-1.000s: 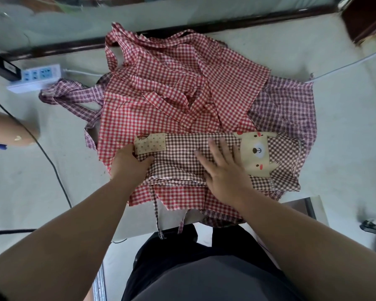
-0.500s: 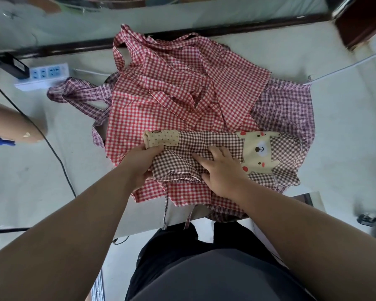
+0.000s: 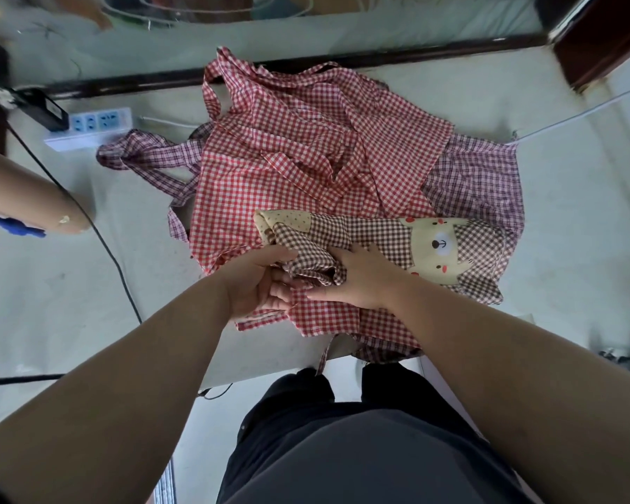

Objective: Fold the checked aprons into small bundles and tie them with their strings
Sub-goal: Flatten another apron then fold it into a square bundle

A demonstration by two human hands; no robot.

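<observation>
Worn: dark grey top (image 3: pixel 379 463) — black trousers (image 3: pixel 291 401) (forearms (image 3: pixel 124 394) bare).

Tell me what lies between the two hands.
In the head view, a bunched fold of the brown checked apron sits between the left hand and the right hand.

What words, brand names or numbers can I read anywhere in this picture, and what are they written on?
No text can be read anywhere.
Bear patch on the brown checked apron: a drawn face and red dots, no letters.
White power strip: only sockets show; any marking is too small to read.
Black adapter beside it: any label is too blurred to read.
</observation>
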